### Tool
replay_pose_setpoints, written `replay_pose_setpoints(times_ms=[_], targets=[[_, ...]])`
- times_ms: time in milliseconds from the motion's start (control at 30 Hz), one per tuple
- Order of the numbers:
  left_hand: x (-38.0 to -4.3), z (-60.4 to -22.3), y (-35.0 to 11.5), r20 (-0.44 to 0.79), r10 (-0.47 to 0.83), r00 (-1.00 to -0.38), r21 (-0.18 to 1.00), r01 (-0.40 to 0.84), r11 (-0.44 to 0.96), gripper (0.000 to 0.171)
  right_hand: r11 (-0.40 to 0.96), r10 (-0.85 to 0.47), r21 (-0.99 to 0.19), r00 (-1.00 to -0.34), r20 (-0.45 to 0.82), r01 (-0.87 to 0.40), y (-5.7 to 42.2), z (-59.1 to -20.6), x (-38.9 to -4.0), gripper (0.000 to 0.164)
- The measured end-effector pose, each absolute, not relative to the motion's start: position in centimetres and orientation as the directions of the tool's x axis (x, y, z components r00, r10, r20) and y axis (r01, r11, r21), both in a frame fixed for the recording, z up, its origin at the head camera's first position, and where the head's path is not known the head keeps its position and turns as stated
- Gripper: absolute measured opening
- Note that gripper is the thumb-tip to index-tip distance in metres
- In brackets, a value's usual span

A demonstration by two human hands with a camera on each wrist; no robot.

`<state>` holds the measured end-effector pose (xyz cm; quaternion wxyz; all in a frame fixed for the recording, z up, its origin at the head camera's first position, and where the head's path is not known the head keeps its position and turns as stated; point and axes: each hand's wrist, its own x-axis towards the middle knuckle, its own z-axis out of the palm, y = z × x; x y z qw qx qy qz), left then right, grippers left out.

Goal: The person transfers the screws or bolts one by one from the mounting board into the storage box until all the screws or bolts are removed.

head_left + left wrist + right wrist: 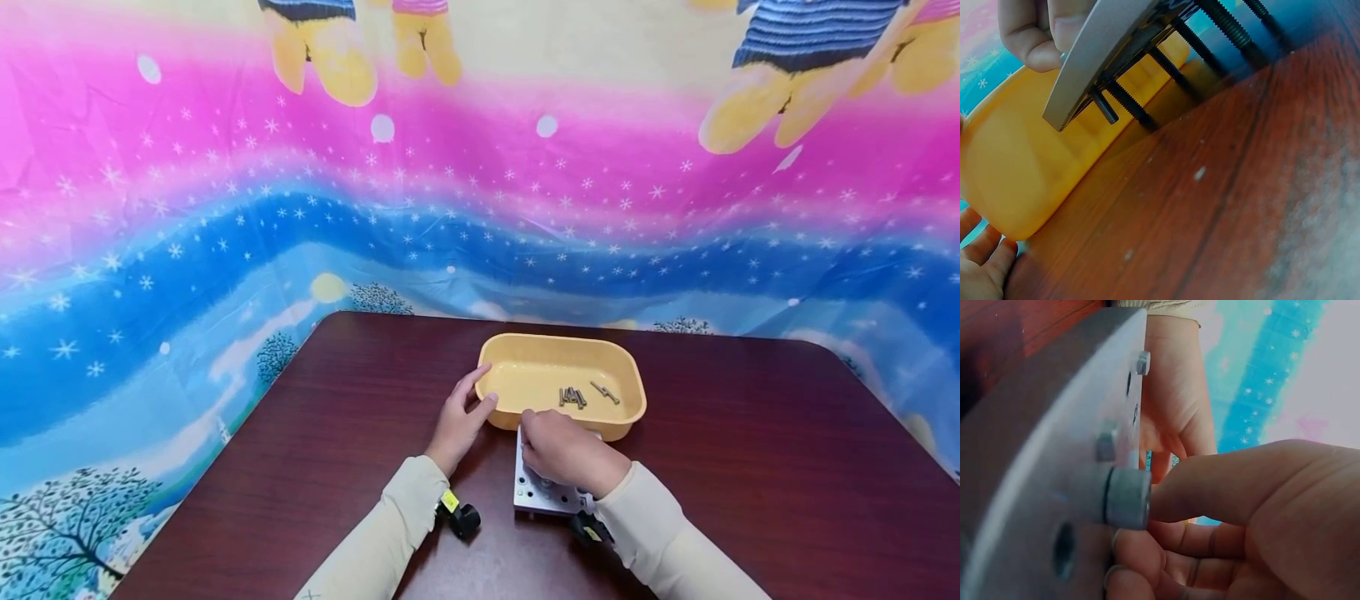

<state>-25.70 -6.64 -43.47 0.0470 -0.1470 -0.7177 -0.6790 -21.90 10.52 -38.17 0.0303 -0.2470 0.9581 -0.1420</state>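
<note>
A silvery metal plate (543,497) is held up off the table by several threaded screws (1175,70) that stick out underneath. My right hand (567,450) is over the plate's far left part, fingers bent, pinching a screw at its surface; that screw is mostly hidden by the fingers. Close by in the right wrist view, a large round screw head (1129,498) stands out from the plate. My left hand (459,421) touches the left end of a yellow plastic box (558,342), with thumb and fingers spread along its rim and side.
Several loose screws (572,397) lie inside the box, toward its right half. The dark red wooden table (337,433) ends at a printed cloth backdrop (480,167). A small black camera (465,521) is strapped to the left wrist, another (590,528) to the right.
</note>
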Motion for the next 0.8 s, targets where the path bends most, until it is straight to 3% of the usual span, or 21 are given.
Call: replay_pose_setpoints(times_ms=[800], targets=[[-25.76, -43.53, -6.55, 0.261, 0.126, -0.957, 0.960, 0.271, 0.065, 0.048, 0.841, -0.472, -0.299, -0.882, 0.003, -0.451, 10.60, -38.08, -21.86, 0.011]])
